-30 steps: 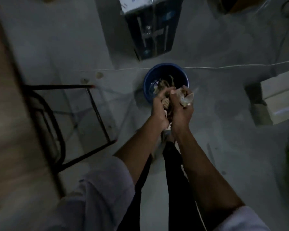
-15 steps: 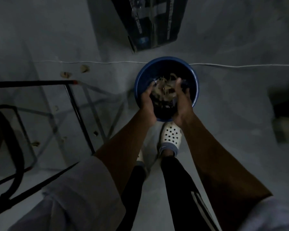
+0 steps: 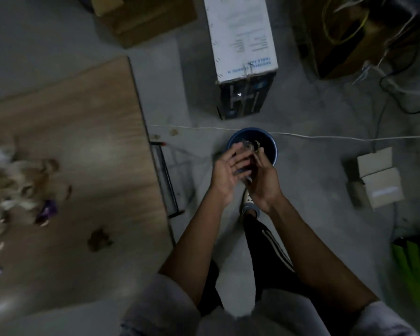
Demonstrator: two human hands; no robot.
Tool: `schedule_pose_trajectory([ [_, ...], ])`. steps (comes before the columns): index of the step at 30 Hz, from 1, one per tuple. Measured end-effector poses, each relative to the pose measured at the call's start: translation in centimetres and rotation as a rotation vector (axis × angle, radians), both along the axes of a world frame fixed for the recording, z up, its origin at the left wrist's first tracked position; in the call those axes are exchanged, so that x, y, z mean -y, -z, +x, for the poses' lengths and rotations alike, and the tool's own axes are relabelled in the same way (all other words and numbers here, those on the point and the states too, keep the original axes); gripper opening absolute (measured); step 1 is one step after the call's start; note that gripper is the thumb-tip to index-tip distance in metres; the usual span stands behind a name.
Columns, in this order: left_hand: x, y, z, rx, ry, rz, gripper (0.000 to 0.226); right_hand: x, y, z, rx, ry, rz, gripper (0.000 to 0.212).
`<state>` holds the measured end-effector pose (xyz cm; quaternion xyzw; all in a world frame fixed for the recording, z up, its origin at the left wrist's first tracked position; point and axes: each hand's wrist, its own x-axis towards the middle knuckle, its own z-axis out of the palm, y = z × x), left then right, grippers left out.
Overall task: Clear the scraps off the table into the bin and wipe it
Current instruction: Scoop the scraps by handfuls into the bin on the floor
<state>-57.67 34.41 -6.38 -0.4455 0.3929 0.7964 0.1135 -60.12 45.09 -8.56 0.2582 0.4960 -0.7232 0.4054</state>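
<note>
A dim room is seen from above, with little light cast on a grey concrete floor (image 3: pixel 313 202). A wood-grain bench (image 3: pixel 87 122) is set at the left, and a black metal frame (image 3: pixel 166 180) is seen just beside its edge. A long white and dark carton (image 3: pixel 243 44) is laid on the floor, with a brown cardboard box (image 3: pixel 146 18) to its left and an open box (image 3: pixel 337 52) filled with wires to its right. A thin white cable (image 3: pixel 325 137) is run across the floor. Two pale boxes (image 3: pixel 381 180) and a green bag (image 3: pixel 410 270) are placed at the right.

Left hand (image 3: pixel 224 175) beside right hand (image 3: pixel 263 181), fingers (image 3: pixel 234 154) relaxed
</note>
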Motion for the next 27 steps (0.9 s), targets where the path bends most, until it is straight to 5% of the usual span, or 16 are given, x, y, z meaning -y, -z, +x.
schedule_pose_trajectory([
  [5,4.2,-9.2,9.9,-0.124,-0.036,-0.218,0.031,5.0,-10.1,6.6,-0.211,-0.120,-0.018,0.050],
  [11,10.8,-14.1,25.3,-0.171,-0.102,-0.293,0.027,11.2,-14.7,18.8,-0.340,-0.254,-0.068,0.051],
  [19,19.4,-14.4,40.9,-0.091,-0.248,-0.377,0.020,18.9,-16.3,32.2,-0.331,-0.444,-0.060,0.033],
  [27,26.7,-12.5,44.2,-0.047,-0.293,-0.366,0.012,27.0,-14.6,35.4,-0.350,-0.486,0.050,0.022],
])
